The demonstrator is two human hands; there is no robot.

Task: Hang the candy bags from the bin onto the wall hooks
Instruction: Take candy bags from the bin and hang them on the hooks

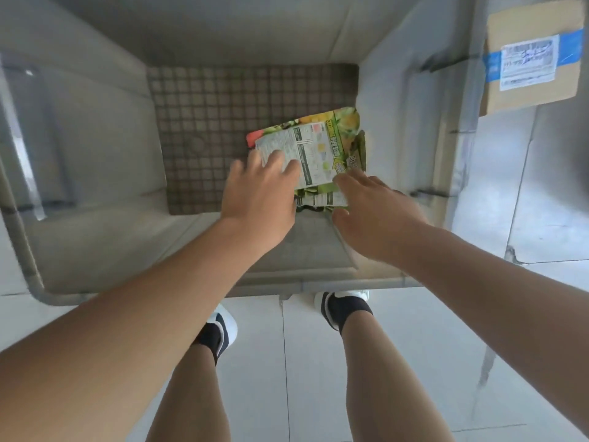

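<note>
A deep translucent bin (95, 173) stands on the floor below me, with a gridded bottom. Green and yellow candy bags (322, 148) lie in its near right corner, white label side up, stacked on one another. My left hand (259, 193) reaches down into the bin with fingers spread, fingertips resting on the top bag's left edge. My right hand (373, 212) is beside it, fingers apart, touching the bags' right lower edge. Neither hand has closed around a bag. No wall hooks are in view.
A cardboard box (529, 55) with a white label and blue tape sits outside the bin at the upper right. Pale floor tiles (541, 202) surround the bin. My legs and shoes (344, 307) stand close against the bin's near wall.
</note>
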